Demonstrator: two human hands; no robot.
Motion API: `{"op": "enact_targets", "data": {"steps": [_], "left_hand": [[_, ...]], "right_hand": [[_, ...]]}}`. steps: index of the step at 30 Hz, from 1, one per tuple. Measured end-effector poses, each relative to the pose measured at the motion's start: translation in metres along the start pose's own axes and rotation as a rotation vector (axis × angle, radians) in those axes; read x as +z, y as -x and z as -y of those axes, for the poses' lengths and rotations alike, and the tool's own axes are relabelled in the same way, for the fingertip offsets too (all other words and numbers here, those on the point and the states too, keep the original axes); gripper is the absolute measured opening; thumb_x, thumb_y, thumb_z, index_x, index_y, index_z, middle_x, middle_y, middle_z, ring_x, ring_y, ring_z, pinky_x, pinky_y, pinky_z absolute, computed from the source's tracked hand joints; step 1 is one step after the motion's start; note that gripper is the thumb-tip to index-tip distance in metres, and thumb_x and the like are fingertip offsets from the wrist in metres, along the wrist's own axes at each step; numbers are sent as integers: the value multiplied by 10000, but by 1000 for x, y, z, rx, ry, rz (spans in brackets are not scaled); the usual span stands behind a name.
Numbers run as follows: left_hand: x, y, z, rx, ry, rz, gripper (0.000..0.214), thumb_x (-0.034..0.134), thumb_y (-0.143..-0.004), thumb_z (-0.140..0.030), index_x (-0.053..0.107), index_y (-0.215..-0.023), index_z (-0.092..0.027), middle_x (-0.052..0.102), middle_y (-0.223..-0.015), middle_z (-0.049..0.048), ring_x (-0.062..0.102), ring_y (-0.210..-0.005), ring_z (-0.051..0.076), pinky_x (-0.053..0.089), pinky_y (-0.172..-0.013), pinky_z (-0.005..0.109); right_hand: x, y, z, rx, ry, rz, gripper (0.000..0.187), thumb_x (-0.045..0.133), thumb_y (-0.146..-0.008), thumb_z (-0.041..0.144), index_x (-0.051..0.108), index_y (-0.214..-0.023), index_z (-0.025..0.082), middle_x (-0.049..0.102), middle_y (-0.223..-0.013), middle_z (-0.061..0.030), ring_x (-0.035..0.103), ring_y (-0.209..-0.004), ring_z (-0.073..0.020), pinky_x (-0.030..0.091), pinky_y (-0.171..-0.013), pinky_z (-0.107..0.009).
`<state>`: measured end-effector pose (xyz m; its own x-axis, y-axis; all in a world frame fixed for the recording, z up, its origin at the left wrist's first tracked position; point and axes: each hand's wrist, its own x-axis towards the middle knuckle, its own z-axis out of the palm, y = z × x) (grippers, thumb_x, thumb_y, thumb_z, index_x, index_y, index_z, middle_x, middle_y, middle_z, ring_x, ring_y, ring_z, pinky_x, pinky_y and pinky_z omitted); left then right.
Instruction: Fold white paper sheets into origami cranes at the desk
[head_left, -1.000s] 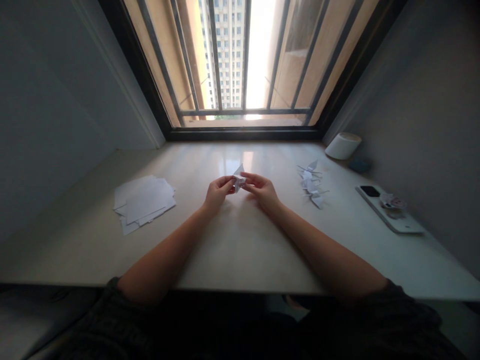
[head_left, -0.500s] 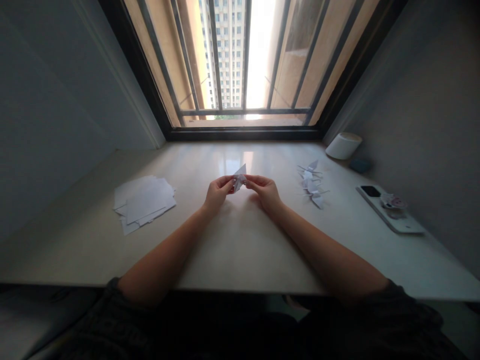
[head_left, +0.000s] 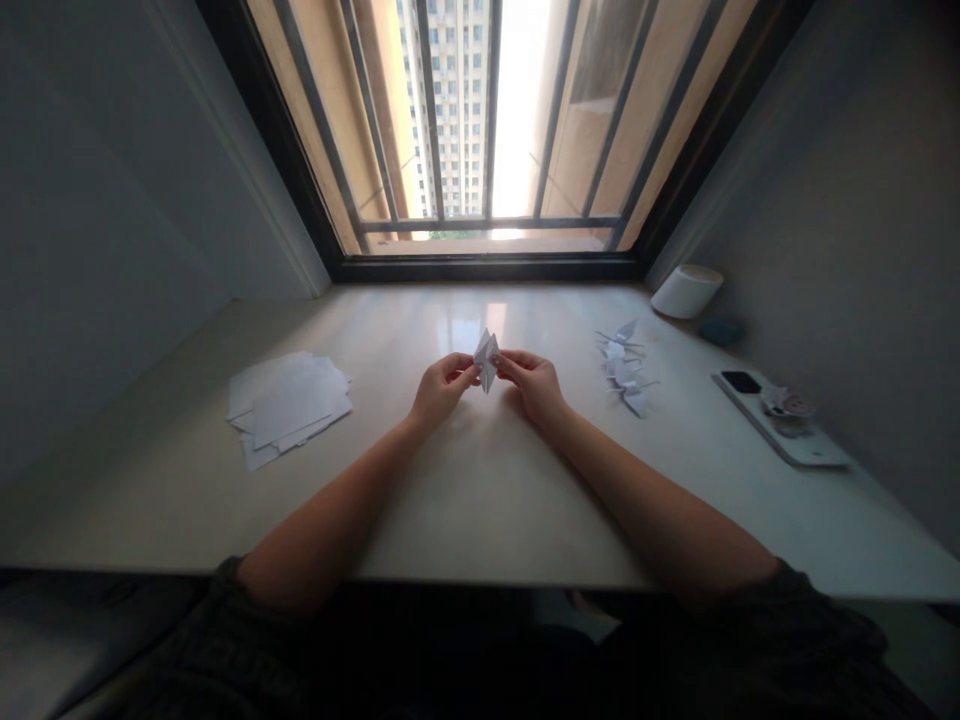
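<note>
A small piece of folded white paper (head_left: 487, 358) is held up between my two hands, above the middle of the white table. It has pointed tips at top and bottom. My left hand (head_left: 444, 388) pinches its left side between thumb and fingers. From the other side, my right hand (head_left: 534, 382) pinches its right edge. Off to the right lie several folded white paper cranes (head_left: 624, 370) in a row. Flat white paper sheets (head_left: 291, 405) are piled loosely on the left, apart from my hands.
A phone (head_left: 776, 420) with a trinket on its back lies at the right. Behind it, near the wall, are a white cup-like object (head_left: 687, 291) and a dark small item (head_left: 721, 330). A barred window (head_left: 487, 268) borders the table's far side.
The folded paper has turned in my fingers and shifted slightly right; two tips now show at its top. My fingers have moved a little on its sides.
</note>
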<state>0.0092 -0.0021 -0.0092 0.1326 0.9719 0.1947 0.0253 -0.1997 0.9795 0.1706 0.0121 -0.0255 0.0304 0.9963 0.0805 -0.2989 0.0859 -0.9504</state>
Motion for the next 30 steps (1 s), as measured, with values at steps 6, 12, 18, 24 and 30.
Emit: {"op": "enact_targets", "data": {"steps": [6,12,18,24,30], "left_hand": [[-3,-2,-2,-2,47,-70,418,727,-719,-425,665,-1011,-133,725,-863,86,679,-756,174,518,-713,293],[-2,-3,1,-20,117,-99,444,769,-668,-417,683,-1004,-140,740,-870,88,690,-786,199,517,-765,340],[-1,-2,1,-47,129,-82,524,782,-653,-419,675,-1077,-130,742,-825,82,684,-733,185,513,-764,341],[-4,-4,2,-149,152,-17,542,786,-636,-443,688,-1078,-147,742,-877,94,683,-759,188,498,-745,324],[-4,-3,1,-142,127,3,456,777,-647,-442,709,-991,-150,741,-872,87,676,-771,181,485,-728,301]], "right_hand": [[3,4,5,-29,96,17,334,839,-535,428,754,-758,194,728,-713,-38,614,-654,-152,478,-701,-325],[5,6,7,-45,72,42,388,836,-530,442,729,-806,191,731,-725,-41,631,-654,-160,497,-702,-333],[5,6,7,-75,46,20,445,829,-559,422,711,-928,201,718,-671,-14,611,-615,-145,482,-673,-316],[5,5,6,-69,61,25,390,826,-548,447,727,-826,193,733,-756,-39,619,-651,-155,470,-659,-312],[3,6,5,-76,64,74,446,823,-568,439,702,-925,201,703,-679,-6,624,-637,-156,482,-669,-315]]}}
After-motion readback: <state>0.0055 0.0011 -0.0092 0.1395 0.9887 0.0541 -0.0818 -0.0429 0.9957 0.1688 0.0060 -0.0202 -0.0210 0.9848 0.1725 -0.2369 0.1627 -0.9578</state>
